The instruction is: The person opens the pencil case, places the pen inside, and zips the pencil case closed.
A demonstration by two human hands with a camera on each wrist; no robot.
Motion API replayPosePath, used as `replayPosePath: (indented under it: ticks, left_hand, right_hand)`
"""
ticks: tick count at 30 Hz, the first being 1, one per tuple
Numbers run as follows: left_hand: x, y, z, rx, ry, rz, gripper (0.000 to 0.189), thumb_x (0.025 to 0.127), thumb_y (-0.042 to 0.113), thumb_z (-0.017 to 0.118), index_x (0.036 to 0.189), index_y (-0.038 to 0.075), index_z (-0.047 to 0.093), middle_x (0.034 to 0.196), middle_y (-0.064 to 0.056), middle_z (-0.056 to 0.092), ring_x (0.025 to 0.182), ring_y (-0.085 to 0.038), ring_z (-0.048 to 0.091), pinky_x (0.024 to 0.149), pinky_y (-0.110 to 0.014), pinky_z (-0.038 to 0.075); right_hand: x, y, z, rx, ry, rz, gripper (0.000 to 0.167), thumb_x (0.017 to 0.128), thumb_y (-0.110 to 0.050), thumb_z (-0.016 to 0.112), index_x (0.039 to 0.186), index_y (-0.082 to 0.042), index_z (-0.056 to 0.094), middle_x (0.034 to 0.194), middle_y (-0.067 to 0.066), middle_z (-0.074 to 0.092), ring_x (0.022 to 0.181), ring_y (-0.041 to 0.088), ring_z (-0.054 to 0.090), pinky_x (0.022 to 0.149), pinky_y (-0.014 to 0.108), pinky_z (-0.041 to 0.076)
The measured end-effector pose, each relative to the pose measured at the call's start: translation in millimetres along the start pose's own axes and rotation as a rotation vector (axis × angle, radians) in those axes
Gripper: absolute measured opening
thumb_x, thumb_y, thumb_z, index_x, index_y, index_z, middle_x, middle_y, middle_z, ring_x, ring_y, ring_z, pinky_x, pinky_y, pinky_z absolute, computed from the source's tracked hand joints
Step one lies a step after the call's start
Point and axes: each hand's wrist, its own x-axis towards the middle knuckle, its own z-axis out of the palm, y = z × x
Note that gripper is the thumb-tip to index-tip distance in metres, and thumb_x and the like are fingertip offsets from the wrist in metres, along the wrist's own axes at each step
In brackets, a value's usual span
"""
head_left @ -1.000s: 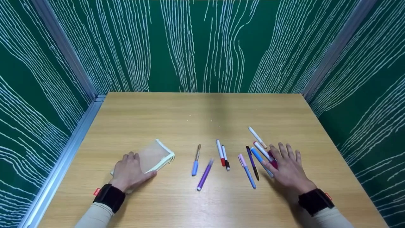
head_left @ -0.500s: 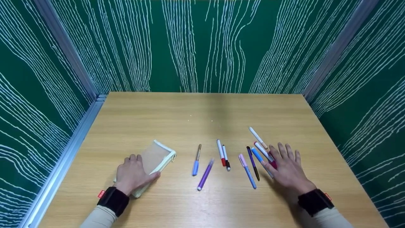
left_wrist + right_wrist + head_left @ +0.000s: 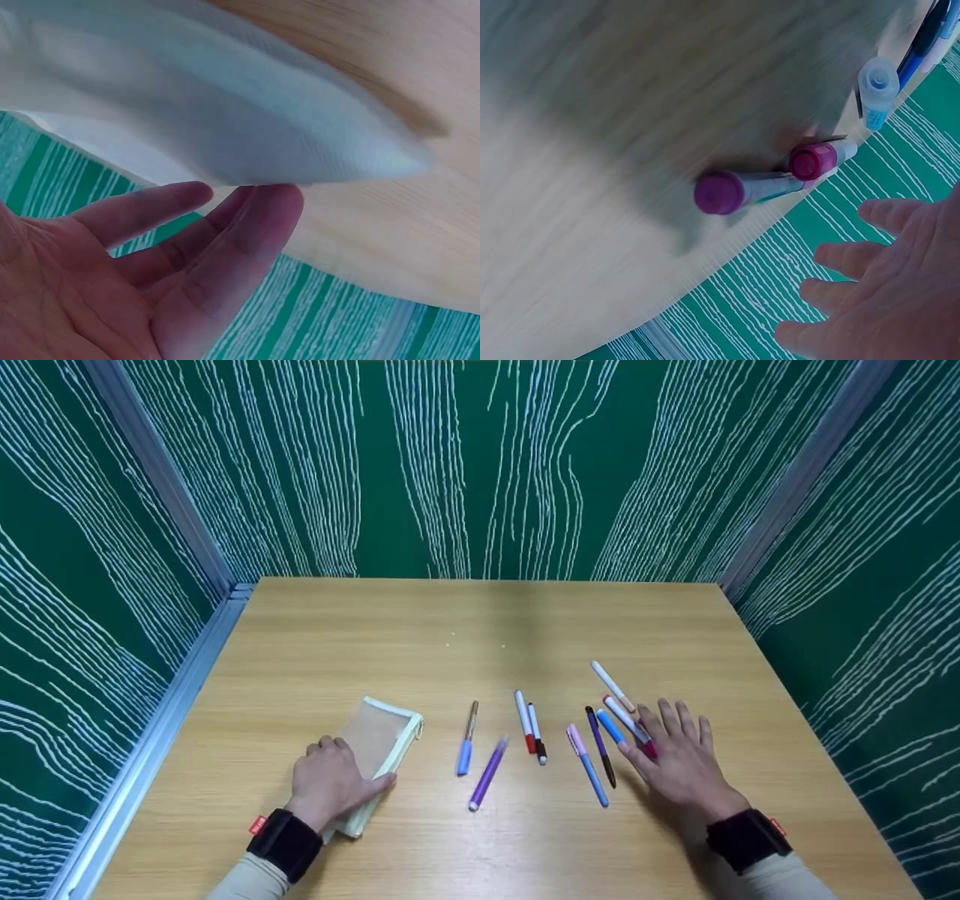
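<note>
My left hand (image 3: 334, 784) lies across a pale mesh zip pouch (image 3: 375, 733), thumb along its right edge and fingers at its left side. In the left wrist view the fingertips touch the pouch's (image 3: 195, 112) edge; the thumb is hidden there. My right hand (image 3: 686, 765) is spread, palm down, over the right-hand pens and holds nothing. Beside its thumb lie a blue marker (image 3: 610, 725) and a white marker with a magenta end (image 3: 619, 711), both partly covered. The right wrist view shows a purple-ended marker (image 3: 720, 193) and a magenta-ended marker (image 3: 815, 160).
Between the hands lie a brown-and-blue pen (image 3: 466, 739), a purple marker (image 3: 487, 774), a red-ended marker (image 3: 523, 720), a black-ended marker (image 3: 537, 735), a pink-and-blue pen (image 3: 587, 765) and a dark pen (image 3: 600, 746). A white marker (image 3: 611, 685) lies farther back. Green walls enclose the table (image 3: 390, 615).
My left hand has moved right and a little nearer. The pouch has turned clockwise with it, exposing its near end. My right hand and the pens have stayed almost still.
</note>
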Motion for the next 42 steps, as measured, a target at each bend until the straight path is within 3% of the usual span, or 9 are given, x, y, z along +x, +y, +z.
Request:
replayPosePath:
  ticks: [12, 17, 22, 25, 27, 30, 35, 42]
  left_hand:
    - [-2.6, 25.7, 0.0, -0.004, -0.03, 0.012, 0.114, 0.072, 0.09, 0.056, 0.114, -0.016, 0.059, 0.092, -0.023, 0.06, 0.08, -0.033, 0.062, 0.069, -0.044, 0.054]
    - [-4.2, 36.7, 0.4, -0.008, -0.008, 0.032, 0.109, 0.075, 0.089, 0.056, 0.109, -0.015, 0.061, 0.083, -0.019, 0.062, 0.076, -0.031, 0.065, 0.069, -0.042, 0.054]
    - [-6.5, 45.5, 3.1, 0.005, 0.067, 0.073, 0.093, 0.076, 0.086, 0.057, 0.078, -0.006, 0.062, 0.076, -0.015, 0.063, 0.07, -0.031, 0.065, 0.067, -0.041, 0.053]
    - [-6.8, 51.2, 4.0, 0.027, 0.089, 0.086, 0.09, 0.077, 0.086, 0.057, 0.068, -0.003, 0.059, 0.078, -0.017, 0.065, 0.071, -0.032, 0.065, 0.065, -0.041, 0.052]
    - [-6.6, 54.9, 4.3, 0.041, 0.092, 0.084, 0.094, 0.077, 0.087, 0.055, 0.07, -0.006, 0.061, 0.084, -0.022, 0.067, 0.075, -0.034, 0.067, 0.063, -0.04, 0.053]
    - [-5.1, 59.6, 5.5, 0.057, 0.09, 0.082, 0.104, 0.077, 0.088, 0.053, 0.088, -0.013, 0.068, 0.098, -0.032, 0.068, 0.086, -0.04, 0.069, 0.066, -0.042, 0.057]
    - [-3.5, 63.2, 10.4, 0.075, 0.129, 0.089, 0.117, 0.078, 0.087, 0.053, 0.116, -0.023, 0.059, 0.109, -0.041, 0.064, 0.094, -0.046, 0.068, 0.07, -0.044, 0.059]
    - [-1.8, 65.7, 12.9, 0.103, 0.158, 0.118, 0.101, 0.083, 0.075, 0.058, 0.107, -0.022, 0.064, 0.105, -0.04, 0.065, 0.09, -0.046, 0.068, 0.07, -0.045, 0.059]
  right_hand:
    - [0.1, 0, 2, -0.007, 0.002, -0.01, 0.079, 0.1, -0.061, 0.051, 0.156, -0.005, 0.037, 0.16, 0.034, 0.023, 0.149, 0.056, 0.009, 0.113, 0.075, -0.003]
    - [0.3, -1, 3, -0.011, 0.001, -0.013, 0.079, 0.1, -0.061, 0.05, 0.155, -0.006, 0.038, 0.16, 0.034, 0.024, 0.149, 0.056, 0.01, 0.113, 0.075, -0.002]
    - [-0.4, -1, 3, 0.003, -0.001, -0.008, 0.079, 0.1, -0.061, 0.051, 0.155, -0.005, 0.038, 0.161, 0.033, 0.023, 0.15, 0.055, 0.009, 0.113, 0.075, -0.002]
    - [-0.9, -1, 3, 0.011, -0.008, -0.001, 0.08, 0.101, -0.061, 0.05, 0.156, -0.005, 0.037, 0.162, 0.033, 0.021, 0.151, 0.054, 0.007, 0.113, 0.074, -0.004]
    - [-1.1, -1, 3, 0.01, -0.012, 0.0, 0.081, 0.101, -0.061, 0.05, 0.156, -0.004, 0.037, 0.162, 0.033, 0.02, 0.151, 0.054, 0.007, 0.113, 0.074, -0.005]
    - [-0.9, -1, 4, 0.006, -0.015, -0.001, 0.081, 0.101, -0.061, 0.049, 0.157, -0.004, 0.036, 0.162, 0.034, 0.019, 0.151, 0.054, 0.007, 0.113, 0.074, -0.005]
    - [-0.7, -1, 5, 0.0, -0.015, -0.005, 0.081, 0.101, -0.062, 0.049, 0.157, -0.005, 0.036, 0.162, 0.033, 0.02, 0.151, 0.054, 0.007, 0.114, 0.074, -0.005]
    - [-0.2, -2, 5, -0.004, -0.025, 0.0, 0.082, 0.101, -0.063, 0.047, 0.157, -0.005, 0.036, 0.162, 0.033, 0.019, 0.151, 0.054, 0.007, 0.114, 0.073, -0.005]
